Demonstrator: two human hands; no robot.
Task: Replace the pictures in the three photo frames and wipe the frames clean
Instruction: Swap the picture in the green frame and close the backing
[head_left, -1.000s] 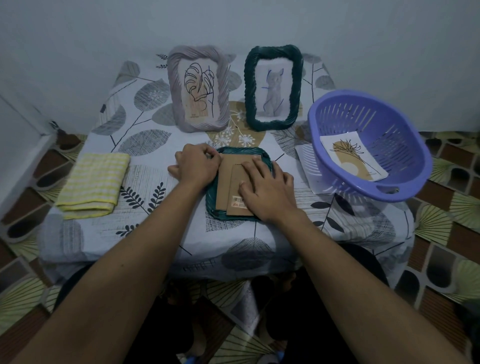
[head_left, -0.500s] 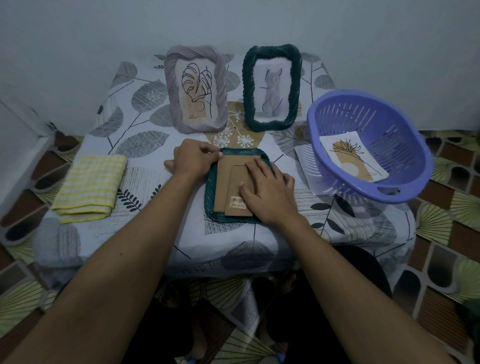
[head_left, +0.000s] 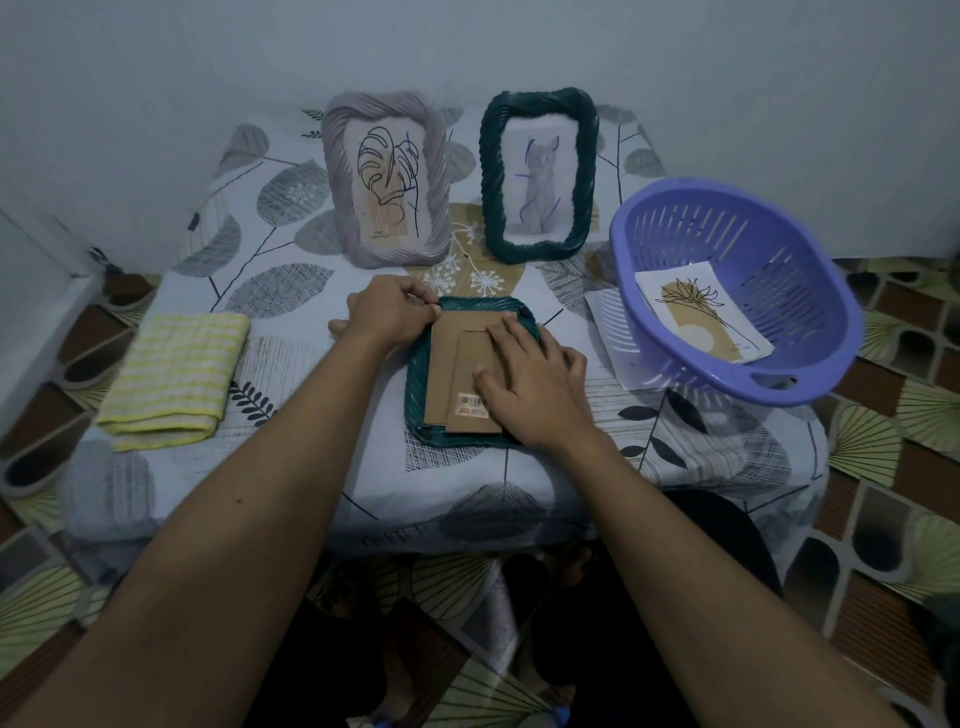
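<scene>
A dark green photo frame (head_left: 418, 410) lies face down at the table's middle, its brown cardboard back (head_left: 444, 374) with a stand flap facing up. My left hand (head_left: 387, 312) has its fingers curled at the frame's upper left corner, pinching at the back's edge. My right hand (head_left: 530, 379) lies flat on the cardboard back, pressing it down. Behind stand a grey frame (head_left: 384, 179) with a leaf drawing and a second dark green frame (head_left: 540, 174) with a cat drawing. A folded yellow cloth (head_left: 176, 379) lies at the left.
A purple plastic basket (head_left: 737, 286) at the right holds a printed picture (head_left: 704, 319). More paper sheets (head_left: 605, 322) lie under its left side. The small table has a leaf-patterned cover (head_left: 291, 270) and stands against a wall; patterned floor surrounds it.
My left hand has shifted slightly at the frame's top left corner, fingers working at the back's edge. My right hand stays pressed on the cardboard. The view moved a little.
</scene>
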